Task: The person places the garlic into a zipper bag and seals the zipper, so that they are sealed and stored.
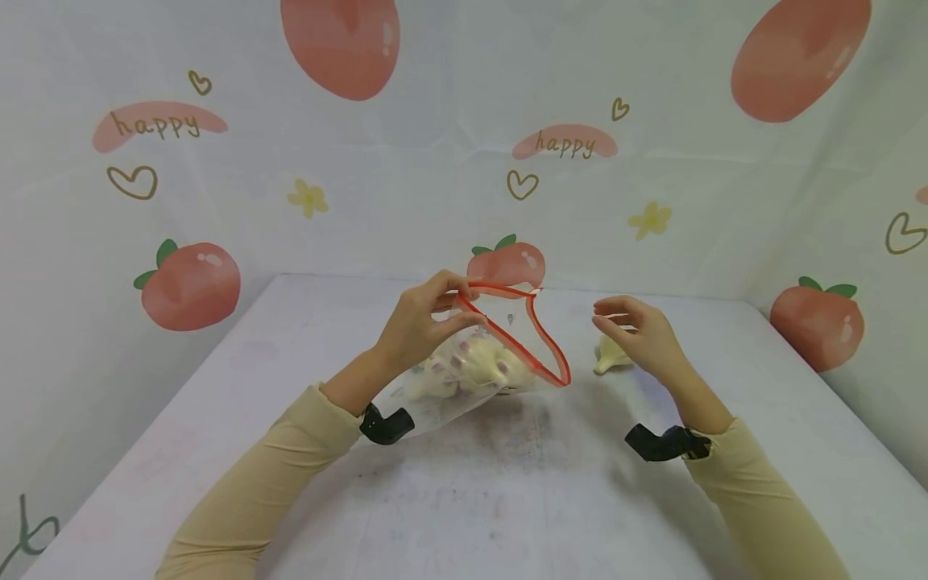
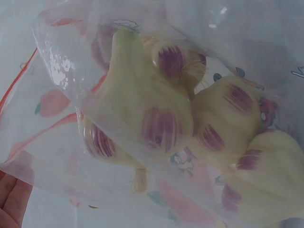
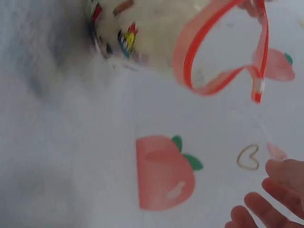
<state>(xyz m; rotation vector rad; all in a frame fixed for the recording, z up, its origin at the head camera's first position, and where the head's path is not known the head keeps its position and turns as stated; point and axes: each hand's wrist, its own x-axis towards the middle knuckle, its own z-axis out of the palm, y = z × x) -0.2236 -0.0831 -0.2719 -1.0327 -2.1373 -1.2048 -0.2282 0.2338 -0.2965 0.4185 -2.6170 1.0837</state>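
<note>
Clock centred on the bag, head view; clear plastic bag point(image 1: 457, 409) over the white table point(image 1: 493, 515), whether resting on it not determinable; left hand point(image 1: 424, 322) at 10 o'clock, pinching the bag's red rim point(image 1: 518, 349) between thumb and fingers; mouth agape, flaring toward 2 o'clock; garlic bulbs point(image 1: 482, 362) inside, at least four distinguishable in the left wrist view, cream with purple streaks; small printed figures on the plastic.

Right hand point(image 1: 645, 334) near 3 o'clock, well apart from the bag; released, fingers slightly bent, thumb apart, nothing grasped; loose garlic bulb point(image 1: 611, 356) also at 3 o'clock, outside the bag, partly hidden by the right hand; contact between the two cannot be told.
</note>
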